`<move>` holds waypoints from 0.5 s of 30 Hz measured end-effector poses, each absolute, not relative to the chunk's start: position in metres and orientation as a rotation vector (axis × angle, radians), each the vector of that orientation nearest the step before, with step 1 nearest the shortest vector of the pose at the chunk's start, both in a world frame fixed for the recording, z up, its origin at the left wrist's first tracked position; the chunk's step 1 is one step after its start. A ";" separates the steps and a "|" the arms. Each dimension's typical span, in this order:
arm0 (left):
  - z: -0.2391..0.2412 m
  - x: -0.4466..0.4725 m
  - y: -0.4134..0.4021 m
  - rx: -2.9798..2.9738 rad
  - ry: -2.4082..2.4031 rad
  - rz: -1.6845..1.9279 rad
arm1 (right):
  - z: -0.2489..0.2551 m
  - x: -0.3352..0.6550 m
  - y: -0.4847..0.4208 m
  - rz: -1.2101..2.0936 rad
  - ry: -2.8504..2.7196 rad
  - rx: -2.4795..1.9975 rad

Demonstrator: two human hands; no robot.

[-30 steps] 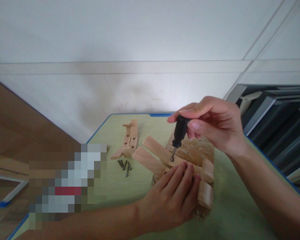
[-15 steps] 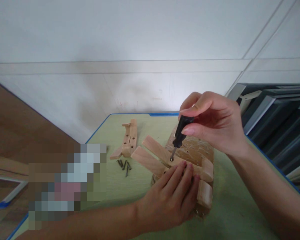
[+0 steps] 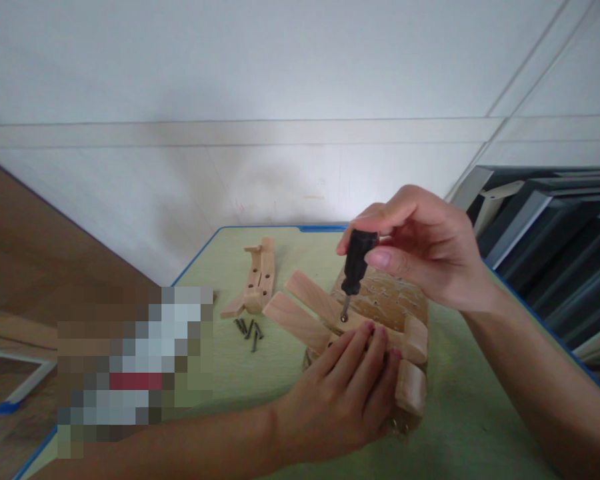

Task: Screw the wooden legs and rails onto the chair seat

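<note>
My right hand (image 3: 420, 243) is closed round the black handle of a small screwdriver (image 3: 354, 270). Its tip stands on a screw in a pale wooden slat (image 3: 313, 299). The slat is part of a wooden assembly (image 3: 385, 313) of slats and rounded blocks lying on a board. My left hand (image 3: 345, 400) lies flat over the near slats, fingers stretched out and pressing down, fingertips just short of the screwdriver tip.
Several dark loose screws (image 3: 249, 329) lie on the green table (image 3: 230, 373) left of the assembly. A separate wooden piece with holes (image 3: 257, 277) rests further back. Dark framed panels (image 3: 555, 233) lean at the right. A blurred patch (image 3: 135, 367) covers the table's left side.
My right hand has shifted its fingers on the screwdriver handle, and the handle's tilt has changed slightly. The tip has stayed on the screw. My left hand has not moved.
</note>
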State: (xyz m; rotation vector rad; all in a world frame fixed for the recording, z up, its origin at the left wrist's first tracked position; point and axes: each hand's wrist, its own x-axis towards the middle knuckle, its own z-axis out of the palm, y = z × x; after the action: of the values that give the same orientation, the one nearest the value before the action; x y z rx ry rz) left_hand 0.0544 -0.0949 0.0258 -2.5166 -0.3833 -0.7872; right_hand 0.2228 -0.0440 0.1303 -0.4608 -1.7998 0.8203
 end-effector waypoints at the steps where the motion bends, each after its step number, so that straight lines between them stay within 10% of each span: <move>1: 0.026 0.054 -0.095 -2.518 -0.383 -0.786 | 0.130 0.223 -0.043 0.803 -1.809 -0.457; 15: 0.028 0.054 -0.093 -2.520 -0.363 -0.761 | 0.127 0.220 -0.041 0.665 -1.819 -0.503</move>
State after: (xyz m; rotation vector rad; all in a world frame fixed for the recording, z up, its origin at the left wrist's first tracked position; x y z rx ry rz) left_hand 0.0541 -0.0933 0.0284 -2.5198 -0.3630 -0.7611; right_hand 0.2197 -0.0407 0.1266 -0.5032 -1.8187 0.6654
